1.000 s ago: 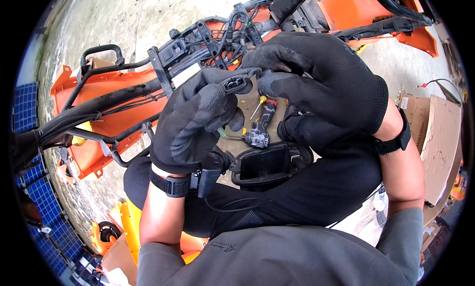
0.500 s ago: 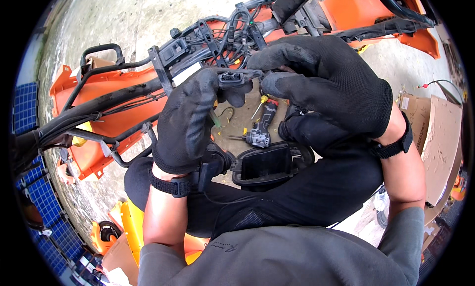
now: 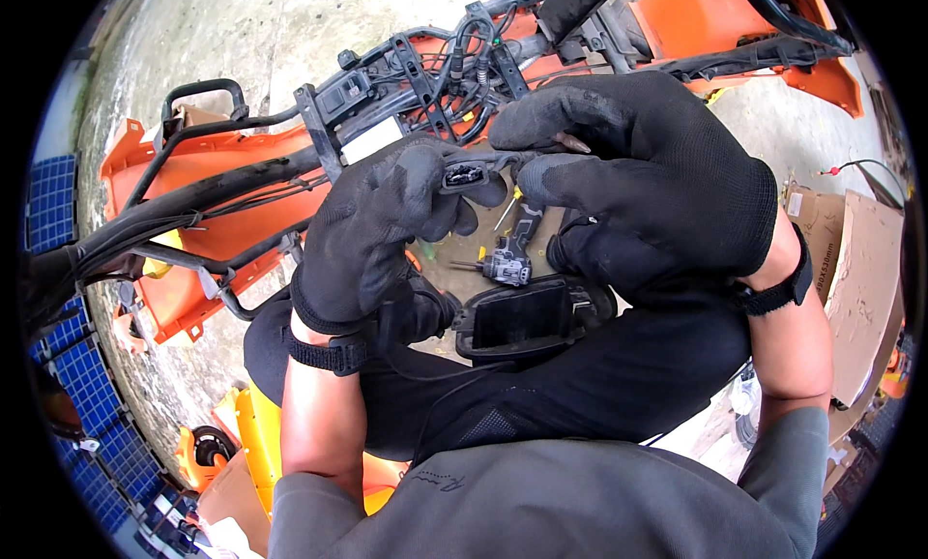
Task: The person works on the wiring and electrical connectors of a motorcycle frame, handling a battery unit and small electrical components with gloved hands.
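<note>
Black gloves cover both hands. My left hand (image 3: pixel 372 235) is clamped on a small black plug (image 3: pixel 464 176); since a second ago it has risen from my lap to sit level with my right hand (image 3: pixel 638 187), whose fingertips now close on the plug's wire end, so I judge the plug is being worked apart. Below lie a grey connector (image 3: pixel 507 266) and a black tray (image 3: pixel 527 317). Orange frame (image 3: pixel 232 235) crowds the left; bare concrete floor (image 3: pixel 793 124) opens rightward.

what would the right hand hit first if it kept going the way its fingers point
The right hand points toward the person's left. First in line is the small black connector, then the left hand gripping it, though depth is hard to judge.
</note>
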A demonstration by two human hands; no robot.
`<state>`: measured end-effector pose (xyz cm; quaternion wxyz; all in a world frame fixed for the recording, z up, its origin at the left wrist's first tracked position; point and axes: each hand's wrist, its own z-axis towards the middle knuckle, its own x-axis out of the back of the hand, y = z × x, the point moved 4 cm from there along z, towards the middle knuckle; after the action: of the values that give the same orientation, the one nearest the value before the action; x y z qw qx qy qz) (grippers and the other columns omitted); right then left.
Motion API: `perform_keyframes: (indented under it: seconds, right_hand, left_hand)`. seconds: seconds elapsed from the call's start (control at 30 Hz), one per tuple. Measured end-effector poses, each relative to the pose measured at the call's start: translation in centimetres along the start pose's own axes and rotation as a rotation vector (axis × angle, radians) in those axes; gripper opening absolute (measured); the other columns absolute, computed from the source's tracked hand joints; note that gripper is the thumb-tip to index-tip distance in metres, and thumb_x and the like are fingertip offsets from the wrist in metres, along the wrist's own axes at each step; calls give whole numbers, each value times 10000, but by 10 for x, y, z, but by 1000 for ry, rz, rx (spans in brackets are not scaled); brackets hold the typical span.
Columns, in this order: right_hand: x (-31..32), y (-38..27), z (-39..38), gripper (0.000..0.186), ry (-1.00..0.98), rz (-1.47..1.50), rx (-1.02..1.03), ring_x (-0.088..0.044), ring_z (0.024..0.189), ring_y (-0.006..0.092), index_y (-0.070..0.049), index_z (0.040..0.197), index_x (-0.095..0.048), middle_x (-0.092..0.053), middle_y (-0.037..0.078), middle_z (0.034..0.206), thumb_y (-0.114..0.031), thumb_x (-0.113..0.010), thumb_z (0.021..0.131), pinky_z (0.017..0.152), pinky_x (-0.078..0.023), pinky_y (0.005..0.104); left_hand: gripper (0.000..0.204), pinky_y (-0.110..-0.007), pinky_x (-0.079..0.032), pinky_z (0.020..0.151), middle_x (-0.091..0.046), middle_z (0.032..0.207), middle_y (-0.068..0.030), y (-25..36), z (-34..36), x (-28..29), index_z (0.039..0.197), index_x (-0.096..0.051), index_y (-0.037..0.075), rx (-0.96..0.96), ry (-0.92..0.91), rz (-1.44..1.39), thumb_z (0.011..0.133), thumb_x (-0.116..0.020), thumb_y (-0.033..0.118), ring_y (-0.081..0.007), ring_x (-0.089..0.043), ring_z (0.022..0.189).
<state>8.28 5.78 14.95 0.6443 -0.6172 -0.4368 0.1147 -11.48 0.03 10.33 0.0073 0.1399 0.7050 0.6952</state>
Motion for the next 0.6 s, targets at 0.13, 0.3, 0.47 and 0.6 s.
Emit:
perform_keyframes:
  seconds: [0.13, 0.3, 0.47, 0.6]
  right_hand:
    - [0, 7, 0, 336, 29, 110, -24, -624, 982, 131, 2, 1158, -652, -675, 82, 1054, -59, -667, 828, 910, -490, 302]
    - [-1, 5, 2, 339, 16, 109, -77, -614, 981, 116, -5, 1181, -636, -669, 62, 1056, -75, -670, 851, 894, -488, 291]
    - [1, 2, 4, 282, 74, 63, -19, -610, 977, 114, -3, 1165, -638, -671, 61, 1063, -90, -641, 897, 880, -487, 268]
    - [15, 8, 3, 242, 351, -55, 163, -612, 950, 114, -9, 1168, -636, -674, 59, 1086, -115, -580, 958, 851, -491, 262]
  left_hand:
    - [514, -284, -515, 698, -665, 968, -117, 1, 3, -2, 1115, -591, -38, 12, -66, 97, 1000, -481, 451, -171, -663, 817]
    - [542, -276, -505, 678, -671, 928, -118, -7, 3, -1, 1115, -587, -26, 57, -42, -25, 983, -491, 491, -173, -660, 790]
    - [520, -267, -475, 647, -656, 838, -92, -8, 3, -4, 1092, -598, -28, 99, -18, -126, 989, -488, 470, -154, -628, 731]
    - [508, -257, -441, 620, -572, 723, -37, -5, 5, -7, 1077, -607, -36, 38, -36, -157, 989, -495, 451, -115, -523, 631]
